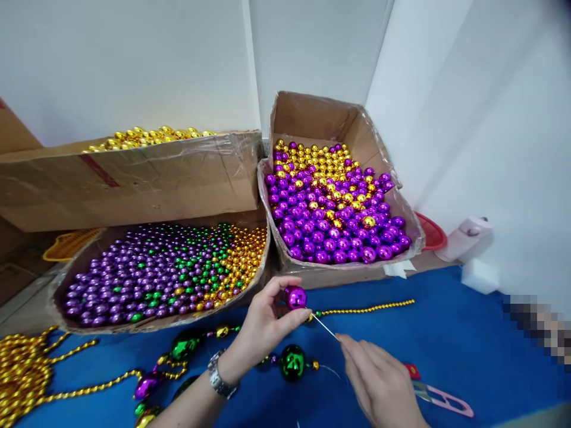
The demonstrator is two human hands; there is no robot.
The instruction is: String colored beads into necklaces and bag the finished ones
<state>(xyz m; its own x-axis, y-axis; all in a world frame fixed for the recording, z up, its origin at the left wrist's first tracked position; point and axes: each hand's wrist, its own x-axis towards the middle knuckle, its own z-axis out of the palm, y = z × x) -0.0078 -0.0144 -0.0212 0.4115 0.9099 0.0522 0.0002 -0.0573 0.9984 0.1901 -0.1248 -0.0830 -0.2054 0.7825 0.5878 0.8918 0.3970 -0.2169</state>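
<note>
My left hand (pixel 264 318), with a watch (pixel 220 375) on its wrist, pinches a shiny purple bead (pixel 296 296) between thumb and fingers. From the closed fingertips of my right hand (pixel 379 377) a thin, straight, pale needle-like piece (pixel 325 326) runs up to the left thumb, just below the bead. Whether its tip is in the bead, I cannot tell. Below the hands lies a strand with a large green bead (pixel 292 363) and a loose thread end (pixel 329 371). A larger green bead (pixel 185 345) and a purple bead (pixel 148 385) lie left of my left forearm.
A carton (pixel 343 267) of purple and gold beads stands behind the hands. Left of it, a carton (pixel 160 324) holds small mixed beads, under another carton (pixel 178 187) of gold ones. Gold bead chains (pixel 22 374) pile up at left. Pink-handled snips (pixel 450 402) lie at right.
</note>
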